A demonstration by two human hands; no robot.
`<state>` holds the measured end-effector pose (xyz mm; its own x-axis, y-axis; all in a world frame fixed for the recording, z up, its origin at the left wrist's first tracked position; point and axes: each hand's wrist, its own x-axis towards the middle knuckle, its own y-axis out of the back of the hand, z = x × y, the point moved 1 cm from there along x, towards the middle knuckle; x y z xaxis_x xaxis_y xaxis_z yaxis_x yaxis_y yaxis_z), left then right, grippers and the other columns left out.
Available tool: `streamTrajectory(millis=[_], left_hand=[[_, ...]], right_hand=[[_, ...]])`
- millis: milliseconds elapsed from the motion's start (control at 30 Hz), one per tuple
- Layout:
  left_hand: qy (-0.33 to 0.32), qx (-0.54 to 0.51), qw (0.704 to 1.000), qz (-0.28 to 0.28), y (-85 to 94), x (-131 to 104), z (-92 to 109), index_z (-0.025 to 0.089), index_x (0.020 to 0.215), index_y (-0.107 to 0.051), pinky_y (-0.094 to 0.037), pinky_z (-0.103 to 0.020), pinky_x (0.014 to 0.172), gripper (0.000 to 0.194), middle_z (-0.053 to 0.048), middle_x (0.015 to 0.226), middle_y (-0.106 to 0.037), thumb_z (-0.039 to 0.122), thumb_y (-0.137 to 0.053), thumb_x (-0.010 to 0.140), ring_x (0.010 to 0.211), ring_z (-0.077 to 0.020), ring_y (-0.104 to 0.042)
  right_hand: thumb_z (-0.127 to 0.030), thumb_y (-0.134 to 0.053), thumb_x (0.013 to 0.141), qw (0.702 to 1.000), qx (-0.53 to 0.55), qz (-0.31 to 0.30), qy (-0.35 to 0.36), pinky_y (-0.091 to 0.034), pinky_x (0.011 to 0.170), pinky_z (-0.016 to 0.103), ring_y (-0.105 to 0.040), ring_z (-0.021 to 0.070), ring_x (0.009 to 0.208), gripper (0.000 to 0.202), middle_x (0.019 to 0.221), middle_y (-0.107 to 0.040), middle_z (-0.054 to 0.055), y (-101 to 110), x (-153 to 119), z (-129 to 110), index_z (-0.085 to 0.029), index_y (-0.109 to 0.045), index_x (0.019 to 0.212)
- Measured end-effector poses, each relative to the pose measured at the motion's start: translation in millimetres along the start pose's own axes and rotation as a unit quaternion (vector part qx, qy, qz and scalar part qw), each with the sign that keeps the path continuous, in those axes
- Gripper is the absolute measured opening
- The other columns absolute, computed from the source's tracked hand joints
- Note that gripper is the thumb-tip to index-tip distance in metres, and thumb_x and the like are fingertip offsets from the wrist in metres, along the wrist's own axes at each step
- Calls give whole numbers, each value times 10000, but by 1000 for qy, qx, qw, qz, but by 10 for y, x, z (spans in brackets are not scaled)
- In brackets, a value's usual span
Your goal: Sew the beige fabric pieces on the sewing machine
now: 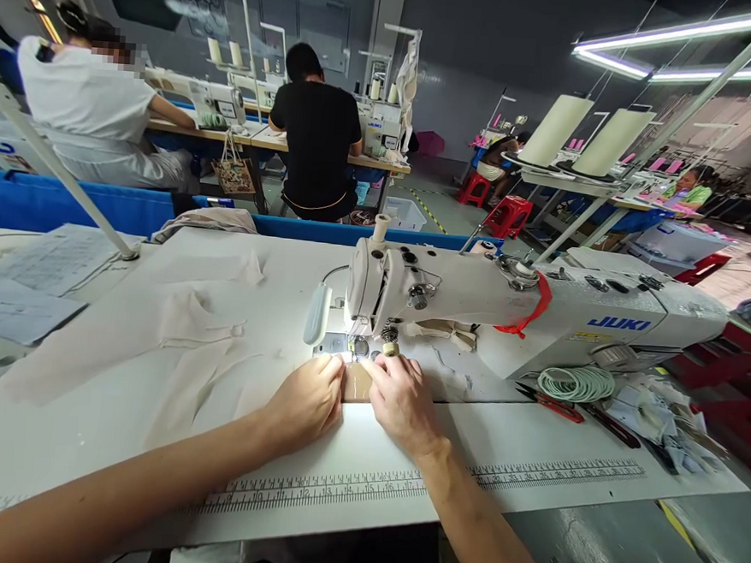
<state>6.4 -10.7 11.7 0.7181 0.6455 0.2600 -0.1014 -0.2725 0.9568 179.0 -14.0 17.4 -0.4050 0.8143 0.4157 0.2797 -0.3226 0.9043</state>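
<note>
A white sewing machine (465,288) stands across the table, its needle area between and just beyond my hands. My left hand (308,397) is closed at the left of the needle plate, fingers pinched on something too small to make out. My right hand (402,399) lies right of the needle area, fingers curled together near the presser foot; what it holds, if anything, is hidden. Between the hands shows a brown patch (358,383) on the machine bed. Pale, sheer fabric pieces (192,324) lie on the table to the left.
Right of the machine lie green cord coils (575,383), red-handled snips (556,404) and fabric scraps (652,421). A printed ruler (335,490) runs along the front edge. Papers (43,260) rest at left. Thread cones (557,131) stand above. Two people sit at machines beyond.
</note>
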Motion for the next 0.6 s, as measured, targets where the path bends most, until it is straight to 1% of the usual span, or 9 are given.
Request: streamTrajectory(millis=[133,267,433,600], left_hand=[[9,2,1000,-17,16,53,-25,100,845,-614,-466,-365,680,251,-132,901,-541,150,-369,856,787,-232,-481],[-4,19,999,-37,36,79,-32,99,826,-614,-447,-375,671,273,-140,887,-542,147,-348,867,787,-244,-478],[3,-1,1000,-27,13,82,-59,91,866,-614,-452,-378,677,268,-140,893,-545,155,-354,872,784,-244,-472],[9,-22,1000,0,-36,46,-82,77,915,-621,-470,-371,717,264,-154,955,-545,157,-372,877,837,-247,-483]], right_hand=[[-13,-456,801,1000,18,15,-8,-422,786,336,-542,211,857,340,916,-608,63,-29,-18,57,-196,-654,1009],[19,-436,779,999,29,7,-15,-429,776,339,-547,214,857,345,906,-610,60,-13,-23,67,-187,-654,951],[32,-439,786,999,40,6,-14,-438,745,352,-551,230,832,337,895,-611,71,17,-28,55,-179,-649,943],[-1,-447,835,999,43,10,-18,-428,763,355,-567,235,833,314,885,-626,66,4,-32,57,-205,-649,961]])
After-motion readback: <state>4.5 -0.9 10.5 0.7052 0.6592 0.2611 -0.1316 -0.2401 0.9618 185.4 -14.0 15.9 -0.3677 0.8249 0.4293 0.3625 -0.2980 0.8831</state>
